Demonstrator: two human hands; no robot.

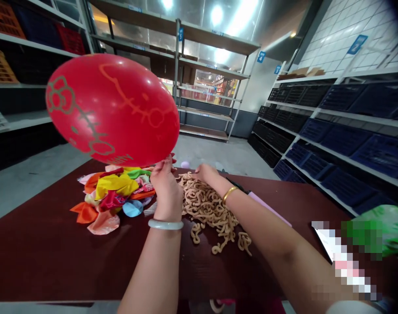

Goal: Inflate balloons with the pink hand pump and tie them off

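A blown-up red balloon (117,109) with a cartoon outline drawn on it fills the upper left. My left hand (165,174), a pale bangle at its wrist, is closed at the balloon's lower right end, where the neck is hidden by the fingers. My right hand (207,173), with a gold bangle, reaches the far edge of a heap of tan, curled, cord-like pieces (207,203). Its fingers are curled and partly hidden, so what they pinch does not show. Left of the heap lies a pile of limp, uninflated balloons (117,187) in several colours.
On the dark red table (55,257), a pink flat object (269,208) lies beyond my right forearm. A phone-like slab (331,248) and a green bag (387,229) are at the right, partly pixelated. Shelves with blue crates (343,135) line the right wall.
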